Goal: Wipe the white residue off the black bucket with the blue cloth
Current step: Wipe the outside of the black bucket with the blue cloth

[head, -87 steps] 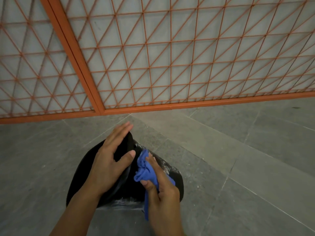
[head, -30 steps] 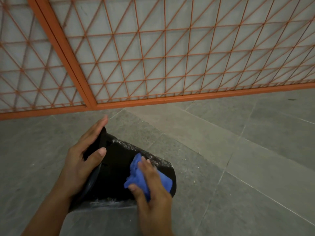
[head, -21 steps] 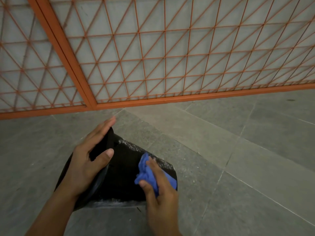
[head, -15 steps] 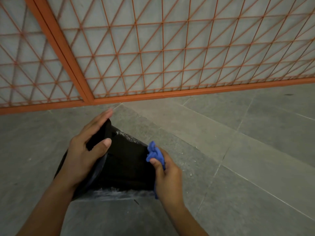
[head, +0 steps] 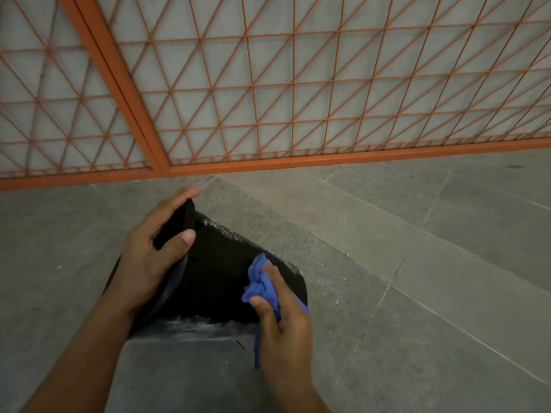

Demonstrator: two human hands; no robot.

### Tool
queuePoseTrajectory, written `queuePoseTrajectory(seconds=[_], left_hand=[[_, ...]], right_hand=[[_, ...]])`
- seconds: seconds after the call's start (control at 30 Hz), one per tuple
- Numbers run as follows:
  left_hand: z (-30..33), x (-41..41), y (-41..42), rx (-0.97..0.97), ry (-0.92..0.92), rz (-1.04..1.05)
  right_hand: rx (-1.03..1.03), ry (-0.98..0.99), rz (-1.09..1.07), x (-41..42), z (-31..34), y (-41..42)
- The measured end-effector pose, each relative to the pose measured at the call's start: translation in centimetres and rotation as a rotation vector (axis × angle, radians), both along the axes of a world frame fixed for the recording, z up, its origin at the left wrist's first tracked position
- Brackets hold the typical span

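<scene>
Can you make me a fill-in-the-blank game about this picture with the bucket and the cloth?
1. The right hand holds a ____ cloth.
2. The left hand grips the black ____.
3. The bucket lies on a grey ____ floor.
4. The residue on the bucket is ____.

Missing words: blue; bucket; tiled; white

Dim, even indoor light, soft faint shadows, no glare, slight softness, wide-angle bending toward the edges

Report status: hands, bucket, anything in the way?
Left hand grips black bucket rim. Right hand presses blue cloth on it. White residue remains. Nothing in the way.
</scene>
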State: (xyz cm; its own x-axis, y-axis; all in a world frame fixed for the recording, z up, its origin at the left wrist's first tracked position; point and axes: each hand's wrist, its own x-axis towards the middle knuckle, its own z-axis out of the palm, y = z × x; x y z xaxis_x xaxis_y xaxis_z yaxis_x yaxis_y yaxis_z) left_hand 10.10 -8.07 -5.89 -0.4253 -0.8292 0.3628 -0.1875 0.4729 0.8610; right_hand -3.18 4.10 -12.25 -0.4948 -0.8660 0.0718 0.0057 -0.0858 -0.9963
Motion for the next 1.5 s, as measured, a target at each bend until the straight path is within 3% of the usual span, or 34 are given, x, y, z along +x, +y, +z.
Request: queuePoseTrajectory(seconds=[0.13,0.3,0.4,0.57,0.63,0.8,0.87,1.03,1.3,1.43,1.5], left_hand=[[0.0,-0.3,-0.1,-0.016,-0.01,0.024],[0.0,-0.7,-0.1,0.009,0.026,0.036],[0.0,-0.7,0.0,0.016,0.022,0.013],[0.0,-0.3,-0.1,-0.018,-0.016,0.043],[-0.1,-0.3,-0.2,-0.016,-0.007,0.066],[0.0,-0.5,0.0,0.02,0.021,0.062],[0.1,-0.6,0.1,0.005,0.008,0.04],[0.1,-0.4,-0.4,-0.004,-0.012,0.04],[0.0,-0.6,0.0,0.049,0.037,0.045],[-0.2,-0.3,-0.3,0.062,0.076,0.022],[-0.3,-0.1,-0.5,0.072,0.1,0.041]], right_hand=[[-0.194,0.099,0.123,2.4,2.9,-1.8],[0.024,0.08,-0.042,-1.1,-0.2,-3.3],[0.007,0.056,-0.072,-0.2,-0.9,-1.2],[-0.239,0.113,0.207,3.4,2.3,-0.9],[-0.211,0.025,0.18,2.0,1.8,-2.4],[0.038,0.053,-0.052,-1.0,-1.9,-1.6],[-0.008,0.052,-0.057,0.1,-1.6,-0.3],[-0.168,0.122,0.167,2.1,1.7,-1.9],[0.286,0.078,-0.082,-3.3,-1.9,-1.5],[0.137,0.101,0.104,-0.8,-0.4,-0.6],[0.132,0.135,0.071,-1.9,-0.6,-2.2]])
